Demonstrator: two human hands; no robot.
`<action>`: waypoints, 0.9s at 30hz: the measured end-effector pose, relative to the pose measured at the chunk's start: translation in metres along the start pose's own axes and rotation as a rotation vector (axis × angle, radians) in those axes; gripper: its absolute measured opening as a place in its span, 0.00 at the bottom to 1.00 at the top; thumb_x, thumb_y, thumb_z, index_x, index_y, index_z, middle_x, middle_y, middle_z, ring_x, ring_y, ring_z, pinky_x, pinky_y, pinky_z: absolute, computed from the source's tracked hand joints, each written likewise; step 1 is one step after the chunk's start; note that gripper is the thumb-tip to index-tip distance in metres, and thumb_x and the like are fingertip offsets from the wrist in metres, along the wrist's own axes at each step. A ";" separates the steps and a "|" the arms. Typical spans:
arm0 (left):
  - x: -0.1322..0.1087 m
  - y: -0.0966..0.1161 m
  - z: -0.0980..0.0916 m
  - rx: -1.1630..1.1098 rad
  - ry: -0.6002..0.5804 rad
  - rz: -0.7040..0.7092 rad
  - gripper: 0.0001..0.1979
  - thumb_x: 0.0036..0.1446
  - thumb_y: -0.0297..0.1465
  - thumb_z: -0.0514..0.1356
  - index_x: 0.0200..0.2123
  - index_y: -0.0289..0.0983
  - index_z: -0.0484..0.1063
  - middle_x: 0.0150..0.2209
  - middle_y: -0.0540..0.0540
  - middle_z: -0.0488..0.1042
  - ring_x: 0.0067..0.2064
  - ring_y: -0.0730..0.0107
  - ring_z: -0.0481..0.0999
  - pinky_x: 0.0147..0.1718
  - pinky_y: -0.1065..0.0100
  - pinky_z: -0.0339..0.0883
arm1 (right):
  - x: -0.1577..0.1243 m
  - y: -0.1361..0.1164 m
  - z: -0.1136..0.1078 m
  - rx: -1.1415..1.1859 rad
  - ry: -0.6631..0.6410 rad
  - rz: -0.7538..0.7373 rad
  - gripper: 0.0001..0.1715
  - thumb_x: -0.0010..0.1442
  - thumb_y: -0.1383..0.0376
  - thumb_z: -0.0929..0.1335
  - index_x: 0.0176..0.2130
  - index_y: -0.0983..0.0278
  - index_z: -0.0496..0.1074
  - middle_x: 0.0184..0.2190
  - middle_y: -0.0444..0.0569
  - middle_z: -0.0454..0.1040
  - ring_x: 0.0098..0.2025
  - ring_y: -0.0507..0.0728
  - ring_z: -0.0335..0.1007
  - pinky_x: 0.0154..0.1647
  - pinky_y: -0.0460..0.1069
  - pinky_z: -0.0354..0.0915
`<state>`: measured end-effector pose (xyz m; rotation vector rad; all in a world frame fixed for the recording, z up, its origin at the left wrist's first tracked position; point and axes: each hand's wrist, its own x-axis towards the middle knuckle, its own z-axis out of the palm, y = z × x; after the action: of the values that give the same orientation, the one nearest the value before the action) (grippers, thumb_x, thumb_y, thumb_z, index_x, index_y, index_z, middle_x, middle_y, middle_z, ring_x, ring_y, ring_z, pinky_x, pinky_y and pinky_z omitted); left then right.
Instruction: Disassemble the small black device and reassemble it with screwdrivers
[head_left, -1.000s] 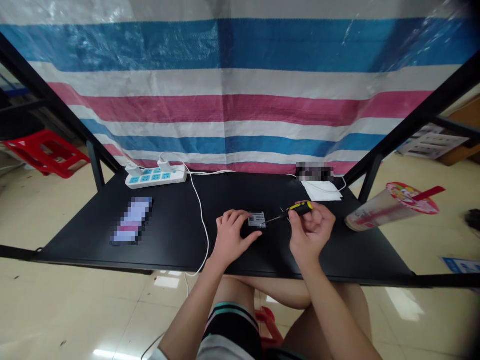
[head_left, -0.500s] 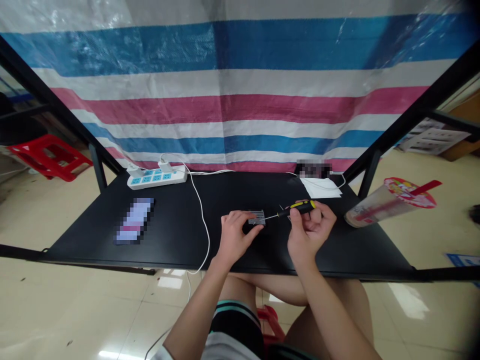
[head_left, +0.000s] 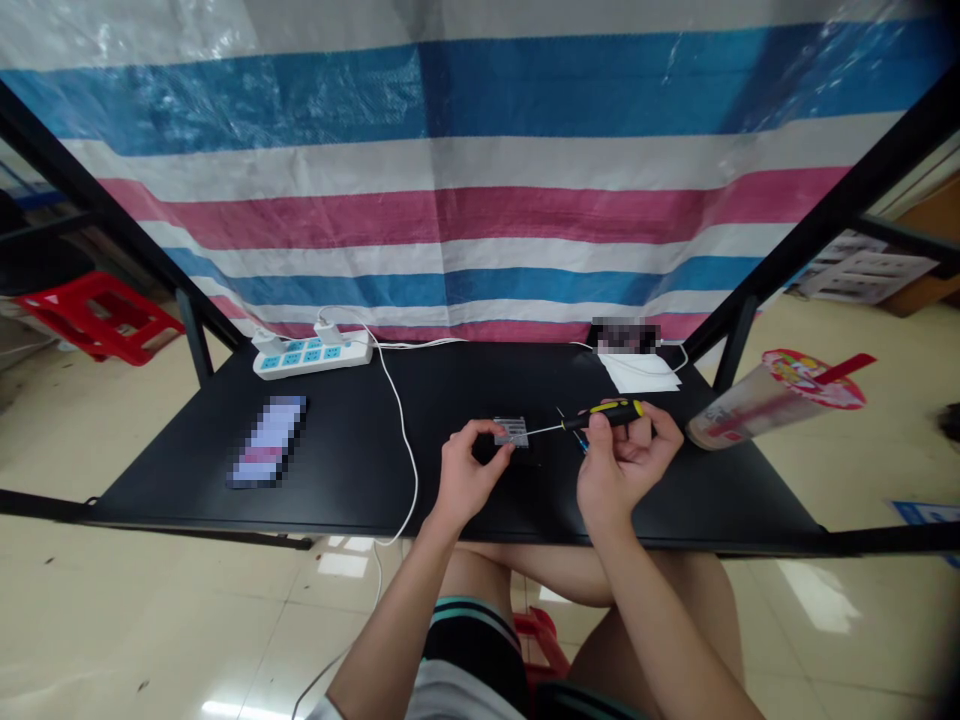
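Between the thumb and fingers of my left hand [head_left: 471, 462] is a small clear case with slots [head_left: 513, 431], held just over the black table. My right hand [head_left: 624, 450] is closed around a black and yellow screwdriver [head_left: 616, 412]. Its thin metal shaft points left, and the tip reaches the case's right side; whether it touches cannot be made out. A thin tool with a blue part [head_left: 583, 441] lies on the table, partly behind my right hand.
A white power strip [head_left: 313, 356] with plugs sits at the back left, its cable [head_left: 406, 430] crossing the table [head_left: 337, 450]. A phone [head_left: 270, 440] lies left. At the right are white paper [head_left: 637, 373], a blurred dark device [head_left: 624, 336] and a tilted drink cup [head_left: 772, 400].
My right hand and the screwdriver have shifted slightly right. My left fingers have drawn back a little, showing more of the case. The blue part of the thin tool has come into sight.
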<state>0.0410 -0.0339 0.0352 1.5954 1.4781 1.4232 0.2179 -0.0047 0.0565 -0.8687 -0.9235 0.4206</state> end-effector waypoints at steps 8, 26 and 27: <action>0.004 0.001 0.003 -0.067 -0.029 -0.002 0.05 0.63 0.35 0.67 0.40 0.40 0.79 0.42 0.45 0.84 0.46 0.62 0.83 0.53 0.58 0.72 | -0.001 0.009 -0.003 -0.022 0.017 -0.016 0.31 0.62 0.60 0.77 0.57 0.56 0.62 0.46 0.49 0.75 0.43 0.56 0.80 0.42 0.53 0.77; 0.157 -0.045 -0.017 0.843 -0.410 0.040 0.12 0.58 0.23 0.61 0.44 0.40 0.79 0.38 0.42 0.82 0.46 0.52 0.79 0.57 0.49 0.58 | -0.004 0.021 -0.052 -0.033 0.167 0.023 0.32 0.58 0.64 0.79 0.57 0.56 0.67 0.42 0.46 0.74 0.39 0.55 0.78 0.36 0.48 0.73; 0.166 -0.047 -0.016 0.862 -0.438 0.042 0.12 0.57 0.23 0.61 0.43 0.40 0.79 0.40 0.42 0.83 0.46 0.53 0.79 0.58 0.50 0.57 | -0.002 0.022 -0.057 -0.045 0.178 0.014 0.32 0.58 0.64 0.79 0.57 0.56 0.67 0.42 0.46 0.74 0.39 0.55 0.78 0.36 0.49 0.73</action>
<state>-0.0171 0.1285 0.0530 2.2414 1.8808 0.3574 0.2649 -0.0196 0.0205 -0.9388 -0.7661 0.3296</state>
